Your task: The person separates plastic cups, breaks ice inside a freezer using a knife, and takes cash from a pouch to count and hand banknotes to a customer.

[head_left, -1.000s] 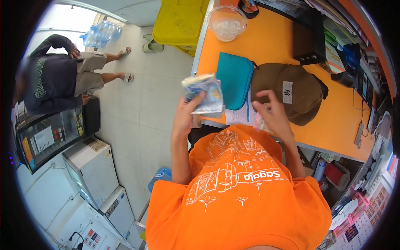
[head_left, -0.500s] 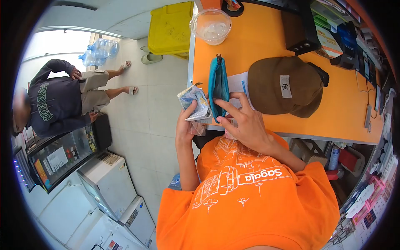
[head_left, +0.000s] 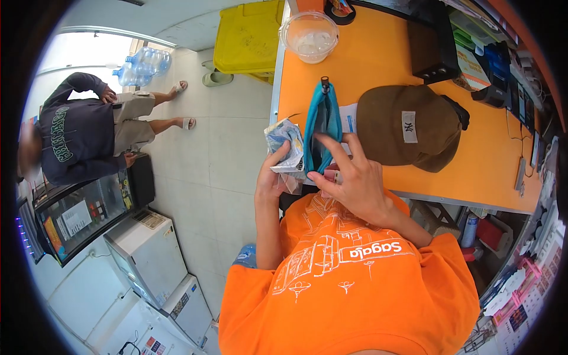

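Observation:
My left hand (head_left: 273,176) is closed on a crumpled wad of printed paper (head_left: 285,139), with a piece of clear plastic (head_left: 290,184) hanging below it. Just to the right stands a teal zip pouch (head_left: 332,122), its mouth unzipped and facing me. My right hand (head_left: 358,180) grips the near end of the pouch, index finger reaching into the opening and thumb at the bottom edge. A small pinkish item shows partly behind the right-hand fingers; its kind is unclear. The pouch's contents cannot be made out.
A brown cap (head_left: 408,127) lies on the orange table (head_left: 373,47), right of the pouch. A clear plastic cup (head_left: 309,40) stands toward the far edge, near a black box (head_left: 433,50). Across the floor, a person (head_left: 80,133) stands beside a glass-fronted case (head_left: 89,210).
Both hands, the paper wad and the pouch have shifted slightly right in view, as has the table. My grip on each looks the same.

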### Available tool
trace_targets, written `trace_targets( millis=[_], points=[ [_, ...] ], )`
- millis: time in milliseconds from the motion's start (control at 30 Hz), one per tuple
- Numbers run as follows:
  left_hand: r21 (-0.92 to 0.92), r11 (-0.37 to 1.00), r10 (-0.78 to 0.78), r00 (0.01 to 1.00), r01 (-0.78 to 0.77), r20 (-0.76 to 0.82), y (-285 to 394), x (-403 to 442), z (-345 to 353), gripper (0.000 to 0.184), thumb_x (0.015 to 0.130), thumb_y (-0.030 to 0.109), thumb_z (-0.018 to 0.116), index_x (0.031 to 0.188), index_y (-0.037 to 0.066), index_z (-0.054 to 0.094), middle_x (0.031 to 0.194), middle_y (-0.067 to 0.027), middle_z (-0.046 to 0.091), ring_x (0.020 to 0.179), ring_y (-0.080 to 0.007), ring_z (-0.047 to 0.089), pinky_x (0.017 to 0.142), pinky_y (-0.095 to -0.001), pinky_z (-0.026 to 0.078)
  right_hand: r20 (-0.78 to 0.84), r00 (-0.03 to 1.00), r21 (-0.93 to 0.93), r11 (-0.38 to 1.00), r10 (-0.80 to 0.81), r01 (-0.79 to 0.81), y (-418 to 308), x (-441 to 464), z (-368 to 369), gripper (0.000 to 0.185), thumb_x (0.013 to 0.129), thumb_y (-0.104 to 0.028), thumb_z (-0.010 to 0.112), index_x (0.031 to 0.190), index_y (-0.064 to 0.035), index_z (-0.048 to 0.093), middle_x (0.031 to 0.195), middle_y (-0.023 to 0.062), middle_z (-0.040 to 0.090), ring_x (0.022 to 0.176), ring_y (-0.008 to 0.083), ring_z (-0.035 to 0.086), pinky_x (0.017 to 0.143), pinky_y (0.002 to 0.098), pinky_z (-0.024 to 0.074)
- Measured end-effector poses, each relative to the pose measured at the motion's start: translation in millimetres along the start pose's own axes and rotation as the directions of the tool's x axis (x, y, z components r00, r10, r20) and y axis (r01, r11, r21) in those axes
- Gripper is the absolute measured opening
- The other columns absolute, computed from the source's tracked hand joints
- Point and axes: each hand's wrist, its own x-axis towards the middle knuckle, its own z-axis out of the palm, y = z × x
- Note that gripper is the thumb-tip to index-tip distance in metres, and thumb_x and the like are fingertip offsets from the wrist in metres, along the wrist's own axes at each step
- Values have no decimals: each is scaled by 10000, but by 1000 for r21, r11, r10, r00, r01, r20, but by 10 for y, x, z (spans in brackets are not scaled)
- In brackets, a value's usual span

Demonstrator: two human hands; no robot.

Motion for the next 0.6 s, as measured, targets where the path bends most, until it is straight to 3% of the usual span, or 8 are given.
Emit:
trace_targets(
  millis=[167,367,600],
  points=[
    [36,999,15,1000,-16,12,26,-21,74,352,873,175,550,1182,22,478,1042,-104,603,883,-173,613,748,-302,511,-42,999,-34,999,25,-26,39,6,1,673,699,-352,709,1236,-68,417,926,80,476,589,200,606,489,329,490],
    [37,999,30,1000,-30,4,43,-23,81,355,870,166,554,1182,20,471,1032,-105,603,873,-176,616,745,-307,514,-56,998,-116,993,8,-15,33,40,-18,719,668,-370,725,1236,-59,414,898,82,481,638,231,595,497,342,486],
    [18,1000,17,999,-17,31,34,-11,96,339,861,173,570,1154,24,487,1000,-91,607,863,-174,617,739,-305,513,-90,993,-121,991,-73,62,-28,23,-38,737,647,-332,745,1244,-53,413,879,79,487,580,205,587,497,311,483]
  ],
)
